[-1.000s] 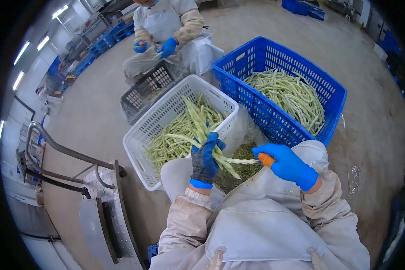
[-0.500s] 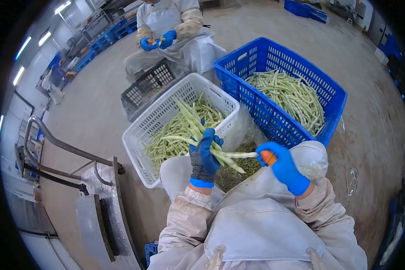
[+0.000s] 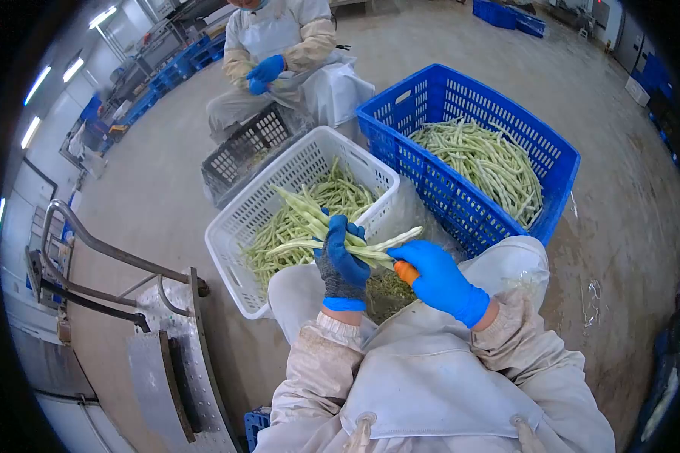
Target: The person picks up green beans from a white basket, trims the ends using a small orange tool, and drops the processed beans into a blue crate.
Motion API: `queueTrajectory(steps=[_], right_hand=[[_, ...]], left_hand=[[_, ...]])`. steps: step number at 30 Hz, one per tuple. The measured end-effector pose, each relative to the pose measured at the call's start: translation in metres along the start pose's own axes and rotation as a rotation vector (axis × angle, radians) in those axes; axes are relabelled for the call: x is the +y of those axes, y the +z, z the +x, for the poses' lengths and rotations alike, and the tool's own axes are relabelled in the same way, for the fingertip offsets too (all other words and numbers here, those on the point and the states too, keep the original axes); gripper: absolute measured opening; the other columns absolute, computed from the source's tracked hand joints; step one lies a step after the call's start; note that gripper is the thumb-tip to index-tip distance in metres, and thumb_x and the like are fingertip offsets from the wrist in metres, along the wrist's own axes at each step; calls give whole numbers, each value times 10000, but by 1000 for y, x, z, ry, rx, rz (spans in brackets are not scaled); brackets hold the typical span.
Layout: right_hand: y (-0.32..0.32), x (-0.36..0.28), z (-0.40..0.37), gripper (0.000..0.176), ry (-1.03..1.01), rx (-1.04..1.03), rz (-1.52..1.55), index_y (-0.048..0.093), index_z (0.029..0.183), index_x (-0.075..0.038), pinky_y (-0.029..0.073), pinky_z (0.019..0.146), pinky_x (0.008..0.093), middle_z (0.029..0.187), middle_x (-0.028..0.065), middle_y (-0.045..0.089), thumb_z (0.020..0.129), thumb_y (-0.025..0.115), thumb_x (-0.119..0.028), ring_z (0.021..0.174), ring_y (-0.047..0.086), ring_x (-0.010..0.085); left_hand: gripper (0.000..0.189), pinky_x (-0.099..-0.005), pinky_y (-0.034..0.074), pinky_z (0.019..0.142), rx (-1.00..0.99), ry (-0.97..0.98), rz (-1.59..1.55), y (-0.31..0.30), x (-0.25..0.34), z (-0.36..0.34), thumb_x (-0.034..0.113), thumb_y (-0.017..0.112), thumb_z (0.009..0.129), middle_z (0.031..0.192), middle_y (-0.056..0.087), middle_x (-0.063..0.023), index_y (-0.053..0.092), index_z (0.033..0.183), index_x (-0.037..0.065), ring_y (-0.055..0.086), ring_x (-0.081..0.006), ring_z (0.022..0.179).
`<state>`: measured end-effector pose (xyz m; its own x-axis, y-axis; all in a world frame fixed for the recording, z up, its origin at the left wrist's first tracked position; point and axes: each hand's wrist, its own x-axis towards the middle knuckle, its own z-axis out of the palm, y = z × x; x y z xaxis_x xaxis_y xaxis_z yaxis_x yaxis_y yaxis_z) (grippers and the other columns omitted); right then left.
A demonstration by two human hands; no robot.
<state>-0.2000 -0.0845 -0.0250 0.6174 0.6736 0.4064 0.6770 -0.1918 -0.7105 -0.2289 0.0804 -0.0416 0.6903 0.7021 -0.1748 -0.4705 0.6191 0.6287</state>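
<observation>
Our left hand (image 3: 342, 255) holds a green bean bunch (image 3: 304, 214) in a closed grip, near side of the white crate (image 3: 228, 260). Our right hand (image 3: 440, 281), by the bunch's right end, grips an orange handle (image 3: 406, 272); probably a small knife, blade hidden from us. Blue crate (image 3: 438, 183), loaded with loose beans (image 3: 487, 166), sits far right.
</observation>
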Motion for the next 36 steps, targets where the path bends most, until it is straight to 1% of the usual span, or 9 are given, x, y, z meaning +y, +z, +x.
queueTrajectory(steps=[8, 11, 13, 17, 19, 25, 27, 31, 36], right_hand=[[8, 1, -3, 146, -48, 32, -156, 624, 944, -41, 467, 696, 415, 868, 157, 620, 831, 568, -115, 798, 586, 345], [10, 7, -7, 179, 234, 36, 159, 631, 975, -14, 481, 694, 359, 855, 140, 651, 839, 572, -114, 768, 626, 273], [13, 22, -8, 199, 648, 67, 874, 633, 986, 20, 489, 697, 319, 838, 108, 665, 831, 579, -92, 757, 628, 191], [1, 114, -45, 216, 612, 187, 565, 633, 1006, 21, 495, 723, 333, 830, 97, 655, 809, 578, -47, 756, 613, 175], [-9, 141, -70, 233, 443, -45, -88, 629, 1039, -2, 488, 744, 333, 885, 122, 652, 818, 568, -47, 786, 613, 186], [15, 3, -17, 257, 356, -130, 495, 603, 1097, -17, 480, 750, 331, 961, 131, 636, 850, 555, -71, 812, 594, 189], [30, 2, -5, 254, 391, 84, 688, 590, 1105, -4, 477, 716, 312, 933, 122, 633, 871, 534, -86, 787, 581, 160], [26, -1, 9, 240, 438, -14, 724, 585, 1087, 11, 471, 661, 295, 874, 108, 631, 882, 509, -90, 744, 574, 137], [45, 11, 7, 210, 416, 106, 532, 582, 1027, 18, 464, 589, 312, 753, 125, 617, 885, 494, -108, 633, 578, 176]], left_hand=[[346, -274, 493, 592, -6, 17, 34, -1, -4, -3, 71, 607, 851, 773, 520, -2, 492, 1174, 122, 541, -120, 641], [398, -266, 483, 568, 17, -26, -6, 9, -4, -10, 64, 623, 839, 764, 515, -5, 467, 1203, 100, 534, -117, 615], [410, -262, 479, 568, 33, -53, -30, 11, -2, -12, 58, 623, 837, 761, 517, -4, 462, 1211, 101, 532, -117, 612], [394, -254, 479, 619, 17, 152, -109, 17, 20, -2, 55, 605, 837, 803, 525, -7, 478, 1205, 120, 527, -114, 657], [402, -265, 484, 632, -1, 176, -43, 17, 30, 2, 70, 615, 835, 803, 528, -10, 469, 1207, 113, 532, -125, 656], [461, -303, 495, 671, -36, 271, 45, 29, -1, 1, 101, 636, 834, 777, 538, -24, 431, 1247, 102, 558, -148, 691], [479, -305, 494, 677, -11, 246, 82, 32, -4, -6, 129, 633, 844, 762, 542, -31, 413, 1268, 89, 567, -153, 711], [512, -280, 483, 675, -28, 255, 243, 33, -5, -14, 194, 607, 879, 740, 547, -38, 367, 1311, 62, 564, -138, 716], [257, -275, 455, 620, -35, 310, 332, 25, -13, -10, 223, 604, 887, 715, 557, -37, 515, 1054, 50, 550, -127, 683]])
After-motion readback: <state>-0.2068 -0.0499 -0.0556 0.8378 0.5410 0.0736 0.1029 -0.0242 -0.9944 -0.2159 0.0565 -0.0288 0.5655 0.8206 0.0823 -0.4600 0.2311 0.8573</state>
